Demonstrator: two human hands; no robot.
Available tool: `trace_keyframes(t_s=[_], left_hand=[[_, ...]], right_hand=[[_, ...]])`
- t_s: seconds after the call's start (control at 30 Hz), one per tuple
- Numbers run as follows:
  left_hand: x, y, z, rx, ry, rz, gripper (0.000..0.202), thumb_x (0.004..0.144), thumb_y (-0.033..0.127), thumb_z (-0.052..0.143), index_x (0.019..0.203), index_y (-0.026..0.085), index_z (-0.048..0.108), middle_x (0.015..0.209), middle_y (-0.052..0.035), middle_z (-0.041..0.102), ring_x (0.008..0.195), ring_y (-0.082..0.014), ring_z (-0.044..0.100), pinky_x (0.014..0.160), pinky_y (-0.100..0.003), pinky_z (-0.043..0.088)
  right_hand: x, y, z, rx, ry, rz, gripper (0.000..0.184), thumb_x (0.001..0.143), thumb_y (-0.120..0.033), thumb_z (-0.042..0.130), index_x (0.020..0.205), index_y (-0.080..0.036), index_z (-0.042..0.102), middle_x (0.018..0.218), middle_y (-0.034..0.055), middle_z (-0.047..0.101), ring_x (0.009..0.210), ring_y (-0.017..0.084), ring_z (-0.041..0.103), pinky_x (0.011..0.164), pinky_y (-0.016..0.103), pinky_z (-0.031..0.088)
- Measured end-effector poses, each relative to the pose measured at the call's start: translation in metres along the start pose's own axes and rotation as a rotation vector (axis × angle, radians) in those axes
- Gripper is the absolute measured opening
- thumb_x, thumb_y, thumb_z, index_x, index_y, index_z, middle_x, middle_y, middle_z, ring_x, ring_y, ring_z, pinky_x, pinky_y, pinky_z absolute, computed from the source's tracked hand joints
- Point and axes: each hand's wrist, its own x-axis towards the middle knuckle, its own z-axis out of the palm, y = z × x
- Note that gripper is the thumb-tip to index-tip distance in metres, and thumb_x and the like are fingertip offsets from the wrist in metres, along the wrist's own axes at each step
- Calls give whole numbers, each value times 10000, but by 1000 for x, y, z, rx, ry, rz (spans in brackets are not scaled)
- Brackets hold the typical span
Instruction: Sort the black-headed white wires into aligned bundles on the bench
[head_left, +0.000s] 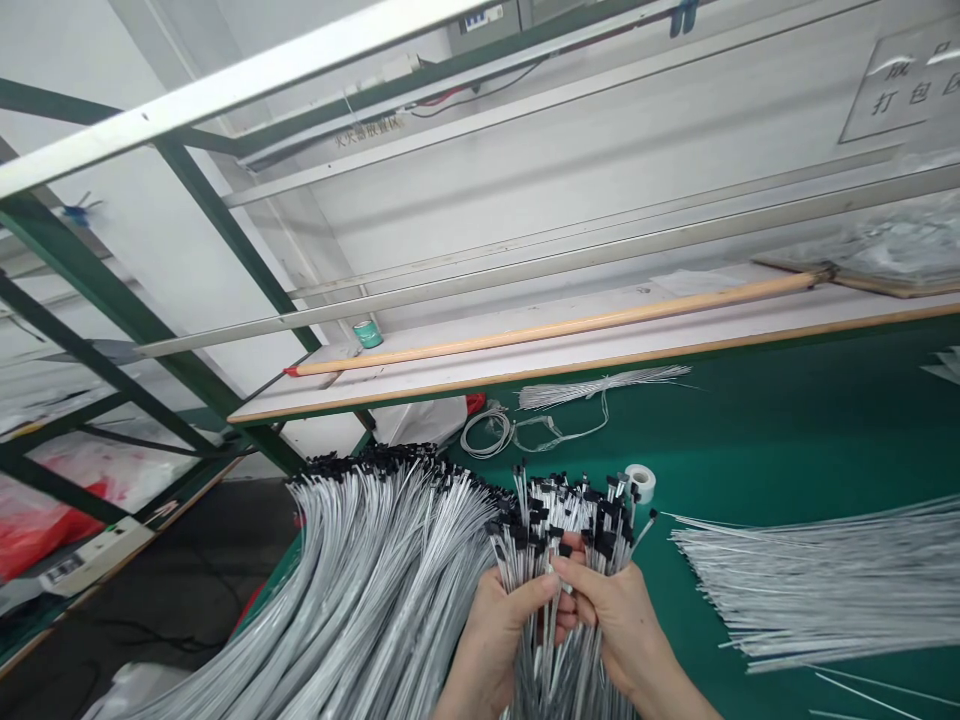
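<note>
My left hand (501,622) and my right hand (609,605) are both closed around a bundle of thin grey cables (534,655). Black connectors (600,540) cap the cables' upper ends, which fan out above my fingers. The two thumbs nearly meet at the front of the bundle. Directly left of my hands lies a large pile of similar grey cables (360,570), its black ends pointing away from me. A roll of white tape (640,482) sits on the green table just behind the bundle.
More pale cables (840,580) lie on the green table (750,450) at right. Behind are a coiled white cord (486,432) and a thin bunch of wires (600,385). A raised shelf (465,350) carries a long wooden pole (562,328) and a green can (367,334). Green frame posts (232,240) stand at left.
</note>
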Motion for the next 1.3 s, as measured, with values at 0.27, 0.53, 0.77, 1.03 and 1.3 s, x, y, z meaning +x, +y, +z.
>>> trace_keyframes(t_s=[0.27,0.53,0.77,1.03,1.3], left_hand=[[-5,9,-3,14,178,-54,279,560,285,761,756,105,679,786,-101,684,705,-193,619,576,-274,481],[-4,7,-5,37,28,-95,235,623,336,699,638,114,623,422,-9,566,314,-85,459,366,-196,343],[-5,5,-4,42,-33,-118,234,633,331,680,648,100,644,479,-42,604,368,-117,526,386,-204,360],[-6,5,-2,57,-10,-77,259,648,307,684,766,76,683,587,-88,644,501,-146,572,467,-235,406],[-2,3,-2,33,24,-81,393,560,310,754,877,91,674,547,-51,627,439,-131,556,418,-212,378]], right_hand=[[6,1,-16,-33,131,-68,312,481,-354,807,651,-179,613,556,3,598,562,180,566,531,308,469],[6,5,-17,18,-54,-82,364,571,-411,760,806,-185,598,362,-112,301,352,72,289,399,247,317],[8,5,-8,20,31,-66,404,509,-366,786,805,-167,597,430,-74,456,339,73,343,361,242,313],[5,3,-12,-7,-66,-40,366,587,-277,695,377,-207,403,305,-71,313,327,93,370,404,277,384],[4,3,-9,-67,-144,25,365,538,-367,756,441,-186,455,319,-51,410,284,140,429,338,319,418]])
